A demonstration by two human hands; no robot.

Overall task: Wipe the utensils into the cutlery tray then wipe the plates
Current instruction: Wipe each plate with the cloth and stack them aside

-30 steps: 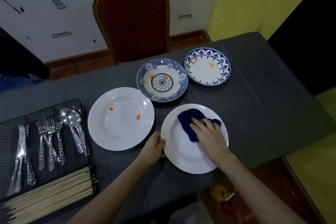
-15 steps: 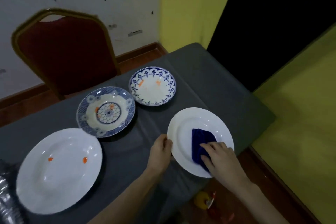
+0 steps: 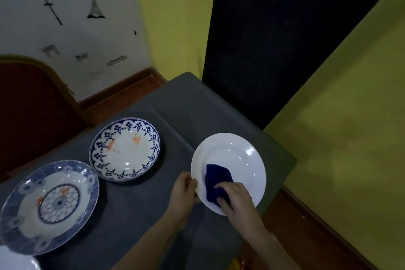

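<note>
A plain white plate [image 3: 238,153] lies near the table's right edge. My left hand [image 3: 183,188] grips its left rim. My right hand [image 3: 237,198] presses a dark blue cloth [image 3: 215,178] onto the plate's near half. A blue-bordered plate [image 3: 125,149] with orange smears sits to the left. A blue floral bowl-plate [image 3: 48,204] with orange spots lies further left. The rim of another white plate [image 3: 19,262] shows at the bottom left corner. The cutlery tray is out of view.
The grey table [image 3: 182,105] ends just right of the white plate, with wooden floor [image 3: 306,226] below. A red chair [image 3: 32,112] stands behind the table at the left. A yellow wall [image 3: 350,138] rises at the right.
The view swung right, so the cutlery tray and most of the spotted white plate left the frame. My right hand drew the cloth toward the plate's near side. My left hand kept the rim.
</note>
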